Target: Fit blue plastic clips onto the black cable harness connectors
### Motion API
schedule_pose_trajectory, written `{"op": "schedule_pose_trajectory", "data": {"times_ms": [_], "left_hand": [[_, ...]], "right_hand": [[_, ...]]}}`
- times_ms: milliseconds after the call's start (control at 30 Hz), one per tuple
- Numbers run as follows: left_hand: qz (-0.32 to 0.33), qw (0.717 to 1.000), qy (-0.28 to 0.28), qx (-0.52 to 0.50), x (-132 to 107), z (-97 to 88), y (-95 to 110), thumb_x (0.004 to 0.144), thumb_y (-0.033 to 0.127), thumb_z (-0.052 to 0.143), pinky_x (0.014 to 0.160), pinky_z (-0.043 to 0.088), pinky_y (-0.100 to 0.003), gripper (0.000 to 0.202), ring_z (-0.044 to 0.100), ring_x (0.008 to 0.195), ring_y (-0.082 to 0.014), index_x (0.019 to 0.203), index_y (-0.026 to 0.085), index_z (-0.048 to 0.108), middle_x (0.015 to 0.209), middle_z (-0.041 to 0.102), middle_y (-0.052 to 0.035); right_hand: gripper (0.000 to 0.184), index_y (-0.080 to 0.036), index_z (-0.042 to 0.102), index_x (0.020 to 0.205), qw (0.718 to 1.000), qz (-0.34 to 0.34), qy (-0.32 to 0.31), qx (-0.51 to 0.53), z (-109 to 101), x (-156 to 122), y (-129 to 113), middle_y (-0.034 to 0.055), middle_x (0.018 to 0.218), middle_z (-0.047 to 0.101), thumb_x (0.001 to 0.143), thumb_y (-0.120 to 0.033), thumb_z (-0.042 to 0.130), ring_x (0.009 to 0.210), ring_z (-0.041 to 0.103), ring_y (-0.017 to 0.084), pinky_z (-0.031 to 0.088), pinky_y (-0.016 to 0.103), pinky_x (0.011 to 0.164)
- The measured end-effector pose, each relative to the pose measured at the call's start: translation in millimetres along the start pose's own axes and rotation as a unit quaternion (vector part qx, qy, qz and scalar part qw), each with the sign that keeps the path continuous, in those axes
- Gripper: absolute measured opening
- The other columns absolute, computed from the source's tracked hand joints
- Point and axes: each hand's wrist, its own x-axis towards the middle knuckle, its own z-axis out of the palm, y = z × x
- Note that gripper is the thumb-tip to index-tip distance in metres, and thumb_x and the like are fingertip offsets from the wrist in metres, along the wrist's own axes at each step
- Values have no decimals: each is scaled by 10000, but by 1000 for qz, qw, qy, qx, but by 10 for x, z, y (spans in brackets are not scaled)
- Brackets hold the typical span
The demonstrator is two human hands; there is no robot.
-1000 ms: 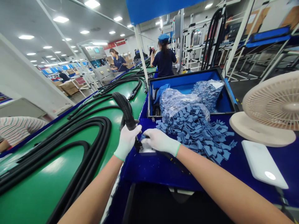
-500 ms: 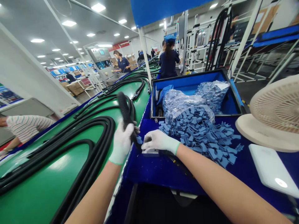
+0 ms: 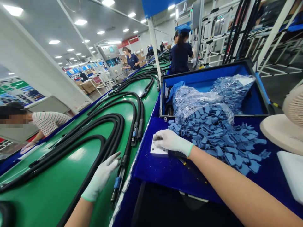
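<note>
My left hand (image 3: 101,176), in a white glove, hovers over the green conveyor belt (image 3: 42,189) with fingers stretched out. It holds nothing and lies next to a black corrugated hose (image 3: 126,142) whose end carries a blue clip (image 3: 116,182). On the blue work surface my gloved right hand (image 3: 171,142) rests with curled fingers on a small white block (image 3: 157,150). A heap of loose blue plastic clips (image 3: 220,138) lies just right of that hand.
A blue bin (image 3: 248,101) behind the heap holds clear bags of clips. Several black hoses loop along the belt. A cream fan (image 3: 284,126) and a white pad (image 3: 293,173) sit at the right. Other workers stand at the far end, and one leans in at the left.
My left hand let go of the hose end it held at the white block; the hose now lies on the belt. The left hand dropped back towards me, and the view shifted left.
</note>
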Motion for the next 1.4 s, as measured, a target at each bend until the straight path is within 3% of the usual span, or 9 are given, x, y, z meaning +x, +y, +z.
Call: {"op": "schedule_pose_trajectory", "data": {"times_ms": [233,400,533,700,900,1033,1167,1267,1400], "left_hand": [[-126,975,26,183,-545,-144,-728,678,345,630,1118,419,-608,782,595,1260,-516,1358,-37,573,1371,597,-345],[-184,961,-62,198,-973,-330,-953,490,243,693,997,549,-549,696,711,1060,-495,1149,19,715,1130,748,-277],[-136,985,-25,102,-923,-275,-747,782,503,616,1171,429,-406,720,570,1362,-339,1391,120,580,1423,637,-161],[-187,979,-43,64,-832,-200,-570,619,502,776,1104,462,-541,880,654,1201,-453,1349,45,597,1323,668,-258],[-160,976,-43,-144,-674,-893,-297,871,619,608,734,608,-391,544,732,804,-296,1098,130,678,899,752,-104],[-99,912,42,-395,-547,-1169,214,807,411,787,681,605,-306,480,698,776,-207,1194,152,672,977,729,-69],[-6,869,110,-482,-451,-941,763,858,399,760,870,601,-315,356,677,878,-179,1128,181,683,967,692,-35],[22,900,149,-409,-426,-693,1003,912,480,673,999,559,-392,369,677,976,-218,1143,191,662,1012,693,-42],[104,964,236,-63,-558,-412,1021,921,455,652,1143,436,-540,432,631,1202,-335,1277,212,649,1273,688,-113]], "right_hand": [[154,-199,742,953,1000,-14,-3,-3,24,-56,30,13,900,744,850,-201,627,670,660,147,472,260,644],[178,-210,760,939,999,-24,14,-20,34,-21,39,17,969,750,828,-170,627,793,665,171,467,272,719],[174,-222,759,951,999,-23,18,-27,57,-13,55,12,1013,754,837,-179,635,825,669,181,467,279,734],[204,-234,757,998,999,-28,13,-30,43,-74,43,8,1015,749,848,-178,629,899,670,196,470,286,785],[156,-213,755,962,999,-13,14,-33,71,-142,-113,25,984,738,879,-198,624,859,660,193,480,311,780],[220,-228,743,1105,996,-69,-43,44,422,-322,-545,43,1079,735,912,-301,666,993,669,222,507,346,918],[764,-256,573,1407,959,-48,-165,226,1015,-572,-970,75,1304,673,726,-431,872,1116,655,270,525,378,990],[632,-265,578,1309,915,7,-172,364,1339,-699,-1033,8,1060,702,720,-230,804,807,659,182,551,280,693],[340,-237,595,990,957,40,-47,284,1249,-870,-856,-43,775,617,709,-51,547,618,557,126,439,241,562]]}}
